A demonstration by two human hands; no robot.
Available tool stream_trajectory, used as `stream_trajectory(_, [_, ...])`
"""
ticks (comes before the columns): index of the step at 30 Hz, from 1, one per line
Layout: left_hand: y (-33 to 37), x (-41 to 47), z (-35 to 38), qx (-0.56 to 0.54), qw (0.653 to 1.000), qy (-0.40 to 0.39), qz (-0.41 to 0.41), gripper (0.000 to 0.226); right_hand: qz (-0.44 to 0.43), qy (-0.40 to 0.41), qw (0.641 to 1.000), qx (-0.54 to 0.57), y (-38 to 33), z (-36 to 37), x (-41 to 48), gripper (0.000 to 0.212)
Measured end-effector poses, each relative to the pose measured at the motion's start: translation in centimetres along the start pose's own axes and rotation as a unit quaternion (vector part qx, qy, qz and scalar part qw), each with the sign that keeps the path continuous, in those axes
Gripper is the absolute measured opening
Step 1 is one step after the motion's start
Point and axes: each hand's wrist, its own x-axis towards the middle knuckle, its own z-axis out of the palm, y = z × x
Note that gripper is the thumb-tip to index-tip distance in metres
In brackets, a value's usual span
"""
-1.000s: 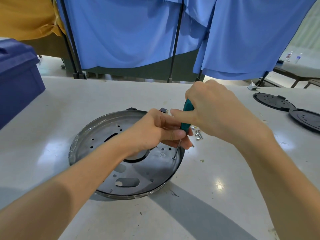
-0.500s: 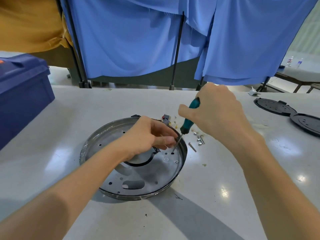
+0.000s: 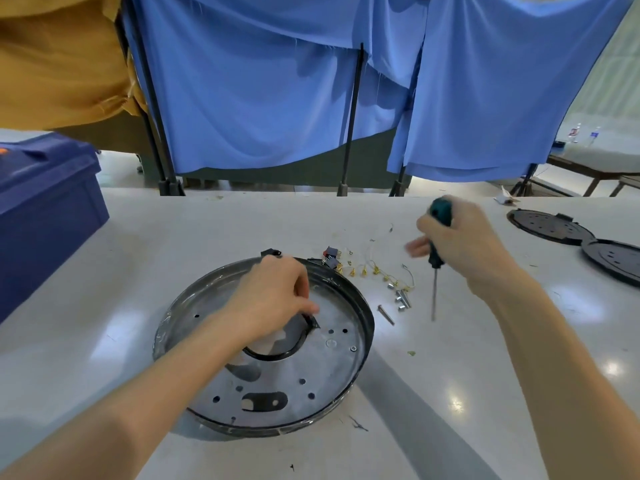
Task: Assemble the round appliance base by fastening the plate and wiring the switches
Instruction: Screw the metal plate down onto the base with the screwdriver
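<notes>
We see the round base (image 3: 332, 362) lying flat on the table (image 3: 450, 393); our left hand (image 3: 273, 299) rests inside it, fingers curled at the middle opening, blurred, so we cannot tell whether they pinch anything; our right hand (image 3: 464, 247) is wrapped round the screwdriver (image 3: 435, 259), tip above the table beside the screws (image 3: 401, 301); the switches (image 3: 330, 254) sit partly hidden behind the rim

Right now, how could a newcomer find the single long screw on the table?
Start at the round metal base on the white table. Just beyond its right rim lie short silver fasteners. The long screw lies alone, nearest the rim, slanted, clearly longer than them.
</notes>
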Motion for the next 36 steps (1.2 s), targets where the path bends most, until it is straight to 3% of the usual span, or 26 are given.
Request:
stream_trajectory(2, [-0.6, 1.0, -0.4, 0.050, 0.996, 0.069, 0.028, 0.020, 0.002, -0.108, 0.993, -0.041, 0.8, 2.2, 0.3, 0.009])
stream_trajectory(3, [-1.1, 1.5, -0.6, 0.096, 0.992, 0.075, 0.030, 0.031, -0.012, -0.151, 0.985, -0.080, 1.2, 3.4, 0.4, 0.008])
stream_trajectory(6, [-2.7, 3.1, -0.7, 0.139, 0.990, -0.013, -0.016, 0.062, -0.052, -0.251, 0.948, -0.188, 1.9, 6.7, 0.2, 0.036])
stream_trajectory(9, [-4.2, 4.2, -0.4, 0.088, 0.992, -0.065, -0.056, 0.056, -0.048, -0.277, 0.936, -0.214, 2.2, 7.9, 0.4, 0.043])
stream_trajectory(16, [-4.9, 4.8, -0.4, 0.125, 0.989, -0.055, -0.064, 0.026, -0.041, -0.273, 0.939, -0.207, 2.6, 8.1, 0.4, 0.046])
stream_trajectory(24, [-3.2, 2.8, -0.3, 0.126, 0.990, -0.041, -0.039, 0.015, -0.059, -0.326, 0.916, -0.227, 2.6, 6.2, -1.1, 0.041])
stream_trajectory(27, [-2.7, 2.0, -0.2, 0.145, 0.988, -0.051, -0.034, 0.016, -0.037, -0.345, 0.916, -0.202, 2.4, 5.2, -1.7, 0.052])
stream_trajectory(30, [-2.6, 1.3, -0.1, 0.152, 0.986, -0.061, -0.036, 0.024, 0.002, -0.268, 0.950, -0.159, 2.5, 3.7, -1.0, 0.048])
stream_trajectory(33, [-2.7, 1.0, -0.1, 0.134, 0.987, -0.072, -0.045, 0.028, 0.027, -0.158, 0.977, -0.138, 3.4, 2.1, 0.5, 0.027])
stream_trajectory(36, [-2.4, 1.3, -0.2, 0.106, 0.991, -0.069, -0.048, 0.024, 0.073, -0.161, 0.968, -0.179, 4.6, 1.7, 1.2, 0.014])
